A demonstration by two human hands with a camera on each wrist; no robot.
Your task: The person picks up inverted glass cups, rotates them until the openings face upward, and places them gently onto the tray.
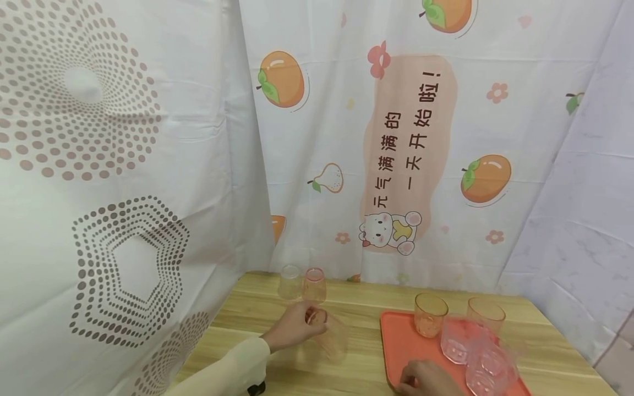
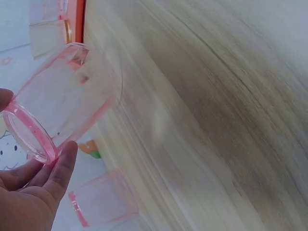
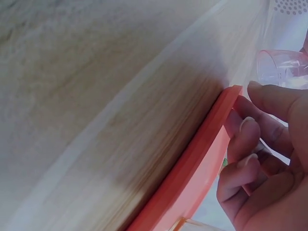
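My left hand (image 1: 295,328) pinches a clear pink-tinted cup (image 2: 62,101) by the end with the thick pink ring, thumb on one side and fingers on the other. The cup tilts, its wide end pointing down and to the right in the head view. Behind that hand, a clear cup (image 1: 290,283) and a pink cup (image 1: 314,287) stand upside down side by side. My right hand (image 1: 430,378) is at the near left corner of an orange-red tray (image 3: 204,144), fingers loosely curled over its edge and no cup between them.
On the tray's right part lie pink faceted cups (image 1: 487,369), with an amber cup (image 1: 430,318) upright at its back edge. Another amber-rimmed cup (image 1: 485,312) stands at the back right. Patterned curtains (image 1: 317,137) hang along the back and sides of the wooden table (image 1: 364,300).
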